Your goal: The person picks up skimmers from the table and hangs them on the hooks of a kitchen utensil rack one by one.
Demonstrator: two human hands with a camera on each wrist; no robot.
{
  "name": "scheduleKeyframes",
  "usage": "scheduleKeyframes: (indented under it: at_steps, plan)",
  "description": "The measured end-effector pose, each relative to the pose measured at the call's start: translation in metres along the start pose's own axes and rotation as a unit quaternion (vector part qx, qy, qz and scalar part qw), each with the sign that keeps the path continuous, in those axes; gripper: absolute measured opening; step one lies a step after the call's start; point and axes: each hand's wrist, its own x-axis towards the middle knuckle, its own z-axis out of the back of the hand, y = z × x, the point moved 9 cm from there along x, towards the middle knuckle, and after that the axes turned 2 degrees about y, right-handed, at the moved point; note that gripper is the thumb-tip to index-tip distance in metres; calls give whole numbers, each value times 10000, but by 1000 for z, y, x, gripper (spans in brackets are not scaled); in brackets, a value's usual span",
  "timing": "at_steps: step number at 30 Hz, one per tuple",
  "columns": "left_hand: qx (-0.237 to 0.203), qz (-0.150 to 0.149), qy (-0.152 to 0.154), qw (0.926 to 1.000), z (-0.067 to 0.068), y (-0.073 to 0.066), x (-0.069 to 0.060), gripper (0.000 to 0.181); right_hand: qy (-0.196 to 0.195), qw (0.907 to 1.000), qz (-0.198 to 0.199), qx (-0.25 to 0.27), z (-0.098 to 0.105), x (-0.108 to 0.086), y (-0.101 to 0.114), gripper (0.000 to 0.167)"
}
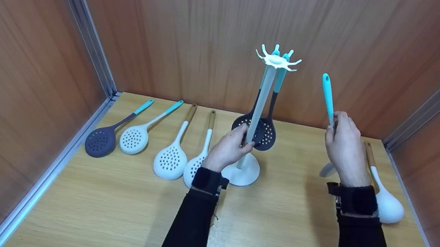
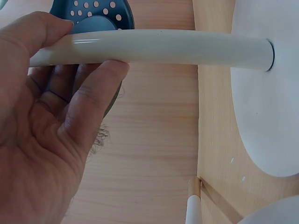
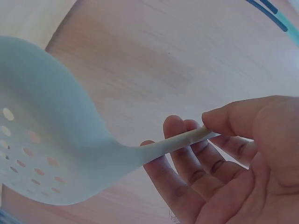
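Observation:
My left hand (image 1: 229, 147) grips the white pole of a utensil stand (image 1: 261, 103), thumb and fingers round it. The stand is upright on a round base, with several hooks at its top. Two dark skimmers (image 1: 268, 134) with teal handles hang from it, on the far side of the pole. To the right, my right hand (image 1: 346, 149) holds a white skimmer (image 3: 60, 126) up off the table. Its fingers and thumb pinch the pale shaft, and the teal handle (image 1: 328, 96) points upward. In the head view, the hand hides most of this skimmer's head.
Left of the stand lie a dark skimmer (image 1: 100, 142), a white skimmer (image 1: 134, 139) and two wooden-handled white skimmers (image 1: 171, 161). A white ladle (image 1: 389, 206) with a wooden handle lies at the right, partly behind the right wrist. Wood panels (image 1: 196, 35) enclose the table's back and sides.

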Motion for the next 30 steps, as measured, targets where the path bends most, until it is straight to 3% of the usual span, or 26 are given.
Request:
scheduleKeyframes:
  at_steps: [10, 20, 30]
  plan:
    - [-182, 122, 27, 9998, 0, 2, -1, 16, -23, 10000, -25, -23, 7, 1, 11, 39]
    - [89, 15, -69, 9999, 1, -2, 0, 16, -406, 9981, 448, -85, 19, -4, 28, 35]
    - [59, 44, -9, 10000, 0, -1, -1, 18, -355, 9981, 501, -80, 22, -5, 43, 38]
